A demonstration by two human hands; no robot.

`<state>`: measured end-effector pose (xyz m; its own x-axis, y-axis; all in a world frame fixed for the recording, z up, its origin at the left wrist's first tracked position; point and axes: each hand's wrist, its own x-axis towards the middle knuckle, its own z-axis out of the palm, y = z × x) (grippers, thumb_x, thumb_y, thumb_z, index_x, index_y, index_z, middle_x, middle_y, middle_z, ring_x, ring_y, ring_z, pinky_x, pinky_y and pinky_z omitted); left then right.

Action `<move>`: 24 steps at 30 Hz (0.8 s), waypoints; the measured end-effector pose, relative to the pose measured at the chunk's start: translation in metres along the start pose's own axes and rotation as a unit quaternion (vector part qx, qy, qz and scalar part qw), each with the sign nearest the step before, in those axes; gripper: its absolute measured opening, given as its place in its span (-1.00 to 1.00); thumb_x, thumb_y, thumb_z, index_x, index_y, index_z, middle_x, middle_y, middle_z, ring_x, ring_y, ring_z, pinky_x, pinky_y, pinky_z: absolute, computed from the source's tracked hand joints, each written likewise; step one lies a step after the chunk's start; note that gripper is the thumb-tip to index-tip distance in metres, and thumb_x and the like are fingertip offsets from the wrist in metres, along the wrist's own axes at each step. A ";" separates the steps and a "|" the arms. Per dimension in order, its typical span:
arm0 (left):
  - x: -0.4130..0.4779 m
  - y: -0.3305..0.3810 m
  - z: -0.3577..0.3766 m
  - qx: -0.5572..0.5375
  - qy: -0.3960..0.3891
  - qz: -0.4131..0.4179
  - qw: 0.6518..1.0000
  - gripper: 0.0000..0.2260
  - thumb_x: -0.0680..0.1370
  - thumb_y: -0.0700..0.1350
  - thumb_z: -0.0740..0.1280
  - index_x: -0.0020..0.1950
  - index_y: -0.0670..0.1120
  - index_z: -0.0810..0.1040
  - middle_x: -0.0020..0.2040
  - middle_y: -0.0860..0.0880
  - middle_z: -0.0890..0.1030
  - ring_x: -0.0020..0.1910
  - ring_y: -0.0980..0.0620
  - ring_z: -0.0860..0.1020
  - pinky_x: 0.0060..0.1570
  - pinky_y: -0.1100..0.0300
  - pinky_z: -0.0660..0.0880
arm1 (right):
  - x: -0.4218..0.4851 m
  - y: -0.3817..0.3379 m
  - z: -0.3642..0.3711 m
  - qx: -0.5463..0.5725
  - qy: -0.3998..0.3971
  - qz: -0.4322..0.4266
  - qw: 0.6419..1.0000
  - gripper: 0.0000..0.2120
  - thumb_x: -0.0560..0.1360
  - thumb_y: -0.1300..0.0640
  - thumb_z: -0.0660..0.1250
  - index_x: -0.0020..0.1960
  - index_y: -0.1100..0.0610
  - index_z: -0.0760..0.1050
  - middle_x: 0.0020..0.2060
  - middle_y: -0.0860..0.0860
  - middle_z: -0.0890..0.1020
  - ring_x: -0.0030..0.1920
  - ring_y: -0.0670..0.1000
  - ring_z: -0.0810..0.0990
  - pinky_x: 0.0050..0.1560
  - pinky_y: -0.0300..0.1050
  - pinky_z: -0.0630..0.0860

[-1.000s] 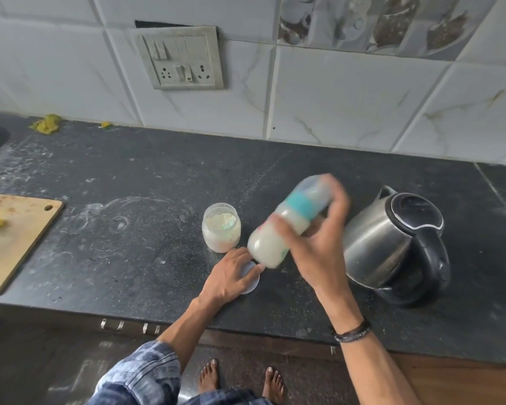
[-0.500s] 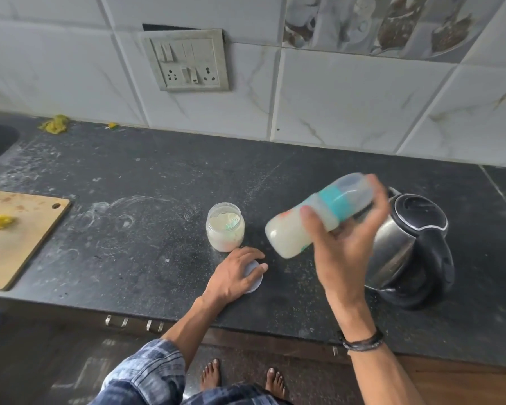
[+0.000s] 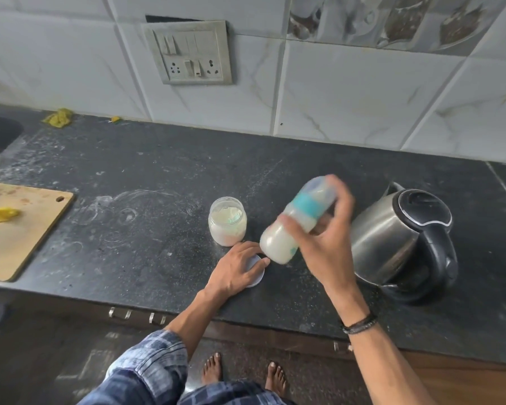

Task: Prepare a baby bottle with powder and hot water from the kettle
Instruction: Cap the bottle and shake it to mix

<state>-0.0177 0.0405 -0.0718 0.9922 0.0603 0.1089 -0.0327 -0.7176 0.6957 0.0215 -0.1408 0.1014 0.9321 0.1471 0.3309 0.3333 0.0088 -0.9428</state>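
Note:
My right hand (image 3: 327,247) grips a baby bottle (image 3: 281,241) with a teal ring and clear cap, filled with milky white liquid. The bottle is tilted in the air, cap up and to the right, and blurred. My left hand (image 3: 234,270) lies flat on the dark counter over a white round lid (image 3: 256,273). An open jar of white powder (image 3: 228,222) stands just behind that hand. A steel kettle (image 3: 392,241) with a black lid and handle stands to the right of the bottle.
A wooden cutting board (image 3: 18,232) with a yellow scrap lies at the left counter edge. A switch and socket plate (image 3: 189,54) is on the tiled wall. Yellow scraps (image 3: 58,117) lie at the back left. White powder smears mark the counter.
The bottle has swung from a flatter tilt back to a steeper one in my right hand, a shaking motion. My left hand has stayed on the lid.

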 end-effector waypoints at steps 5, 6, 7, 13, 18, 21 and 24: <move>0.001 0.000 0.001 0.004 0.007 -0.006 1.000 -0.61 0.62 0.27 0.21 0.25 0.06 0.61 0.22 0.23 0.54 0.21 0.28 0.42 0.19 0.27 0.37 | -0.003 0.025 -0.006 -0.080 0.024 -0.015 0.996 -0.11 0.43 -0.10 0.61 0.56 -0.23 0.11 0.26 -0.46 0.50 0.06 -0.05 0.74 0.03 0.09 0.71; 0.001 0.000 0.002 0.005 0.010 -0.007 1.000 -0.61 0.62 0.27 0.21 0.25 0.06 0.61 0.25 0.21 0.55 0.24 0.27 0.43 0.22 0.29 0.36 | 0.001 0.031 -0.006 -0.117 0.034 -0.027 0.992 -0.09 0.44 -0.11 0.60 0.57 -0.23 0.09 0.28 -0.53 0.44 0.07 -0.05 0.72 0.04 0.11 0.70; 0.000 0.000 0.003 0.006 0.011 -0.006 1.000 -0.60 0.62 0.27 0.21 0.26 0.06 0.61 0.26 0.20 0.56 0.26 0.26 0.43 0.22 0.31 0.34 | 0.005 0.038 -0.007 -0.158 0.033 -0.034 0.986 -0.08 0.44 -0.10 0.60 0.57 -0.22 0.06 0.30 -0.58 0.39 0.10 -0.05 0.70 0.06 0.13 0.69; 0.000 -0.001 0.003 0.009 0.007 -0.004 1.000 -0.58 0.62 0.30 0.19 0.27 0.06 0.60 0.28 0.19 0.56 0.27 0.26 0.43 0.24 0.32 0.32 | 0.021 0.089 -0.010 -0.289 -0.075 0.036 0.954 0.02 0.44 -0.06 0.61 0.57 -0.36 -0.07 0.32 -0.01 0.60 0.20 0.13 0.65 0.03 -0.14 0.48; -0.001 -0.001 0.002 0.005 0.007 0.001 1.000 -0.59 0.62 0.29 0.20 0.27 0.06 0.61 0.28 0.18 0.56 0.27 0.24 0.45 0.25 0.30 0.35 | 0.017 0.115 -0.007 -0.296 -0.107 0.060 0.947 -0.01 0.45 0.00 0.60 0.56 -0.35 -0.03 0.25 -0.03 0.60 0.18 0.11 0.63 0.03 -0.15 0.43; 0.000 0.000 0.000 -0.007 0.012 0.004 1.000 -0.61 0.60 0.28 0.24 0.24 0.06 0.62 0.25 0.18 0.57 0.26 0.24 0.46 0.25 0.34 0.34 | 0.014 0.125 -0.006 -0.297 -0.104 0.067 0.947 -0.02 0.44 0.01 0.61 0.56 -0.35 -0.01 0.15 -0.15 0.53 0.13 0.07 0.62 0.00 -0.17 0.42; 0.001 0.001 -0.003 -0.012 0.011 0.007 1.000 -0.61 0.58 0.27 0.28 0.23 0.06 0.63 0.25 0.17 0.58 0.26 0.23 0.47 0.26 0.36 0.33 | 0.010 0.132 -0.006 -0.289 -0.109 0.072 0.949 -0.03 0.44 0.01 0.61 0.55 -0.36 0.01 0.15 -0.17 0.52 0.12 0.03 0.61 0.01 -0.16 0.43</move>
<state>-0.0171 0.0420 -0.0692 0.9889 0.0657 0.1334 -0.0494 -0.7011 0.7113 0.0758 -0.1445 -0.0193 0.9438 0.3061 0.1244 0.2844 -0.5608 -0.7775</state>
